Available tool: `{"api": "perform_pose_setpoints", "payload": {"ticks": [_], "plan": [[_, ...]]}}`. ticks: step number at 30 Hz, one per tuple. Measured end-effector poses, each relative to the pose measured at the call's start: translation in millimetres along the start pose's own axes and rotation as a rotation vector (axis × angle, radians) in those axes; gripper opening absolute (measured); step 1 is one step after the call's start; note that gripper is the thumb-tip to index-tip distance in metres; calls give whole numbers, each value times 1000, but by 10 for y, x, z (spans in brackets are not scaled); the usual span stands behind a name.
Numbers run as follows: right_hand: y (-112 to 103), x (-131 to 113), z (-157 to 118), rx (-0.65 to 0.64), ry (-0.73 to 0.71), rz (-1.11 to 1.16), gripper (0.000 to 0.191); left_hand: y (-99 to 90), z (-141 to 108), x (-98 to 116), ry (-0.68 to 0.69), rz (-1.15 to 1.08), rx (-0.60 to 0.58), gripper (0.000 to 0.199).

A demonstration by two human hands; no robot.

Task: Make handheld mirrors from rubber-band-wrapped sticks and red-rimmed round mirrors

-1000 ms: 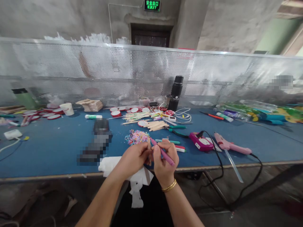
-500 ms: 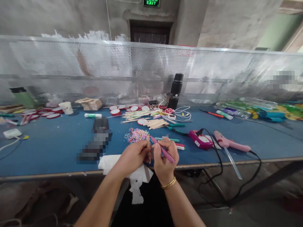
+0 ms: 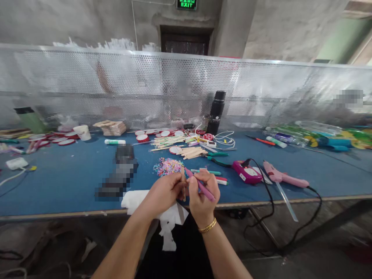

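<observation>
My left hand [image 3: 165, 192] is closed on a flat wooden craft stick [image 3: 183, 177], held upright near the table's front edge. In my right hand [image 3: 203, 195] is a pink-purple marker pen [image 3: 205, 191], gripped like a pencil with its tip beside the stick's upper part. Whether the tip touches the wood I cannot tell. Just beyond my hands lies a heap of small colourful rubber bands [image 3: 168, 166]. A teal pen [image 3: 213, 173] and a red-and-white marker [image 3: 221, 180] rest behind my right hand. White tissue [image 3: 135, 198] hangs over the edge below my left wrist.
A pink glue gun [image 3: 286, 178] and a magenta power socket [image 3: 247, 171] with black cable lie to the right. Bare craft sticks [image 3: 192, 152], red-rimmed discs [image 3: 142, 138] and a black bottle [image 3: 216, 113] stand farther back, before a perforated metal screen [image 3: 116, 77]. A paper cup [image 3: 83, 133] is at left.
The whole view has shifted very slightly. Both hands keep the same hold on the stick and the marker pen, with almost no movement.
</observation>
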State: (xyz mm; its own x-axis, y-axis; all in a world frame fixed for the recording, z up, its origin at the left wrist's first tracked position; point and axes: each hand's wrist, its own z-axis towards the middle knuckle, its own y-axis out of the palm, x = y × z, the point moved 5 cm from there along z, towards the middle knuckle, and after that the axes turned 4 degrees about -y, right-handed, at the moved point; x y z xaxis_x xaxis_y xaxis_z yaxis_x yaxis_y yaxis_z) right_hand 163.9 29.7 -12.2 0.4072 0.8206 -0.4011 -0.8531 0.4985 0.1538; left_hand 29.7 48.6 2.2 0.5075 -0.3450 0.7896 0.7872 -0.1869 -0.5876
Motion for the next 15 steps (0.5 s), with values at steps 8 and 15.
{"api": "perform_pose_setpoints", "payload": {"ticks": [8,15], "plan": [[-6,17,-6,14,27,-24,4,3,-12,-18,-19,9,8,25],[-16,41,-19,17,11,-2,8,8,4,-39,-36,36,13,27]]}}
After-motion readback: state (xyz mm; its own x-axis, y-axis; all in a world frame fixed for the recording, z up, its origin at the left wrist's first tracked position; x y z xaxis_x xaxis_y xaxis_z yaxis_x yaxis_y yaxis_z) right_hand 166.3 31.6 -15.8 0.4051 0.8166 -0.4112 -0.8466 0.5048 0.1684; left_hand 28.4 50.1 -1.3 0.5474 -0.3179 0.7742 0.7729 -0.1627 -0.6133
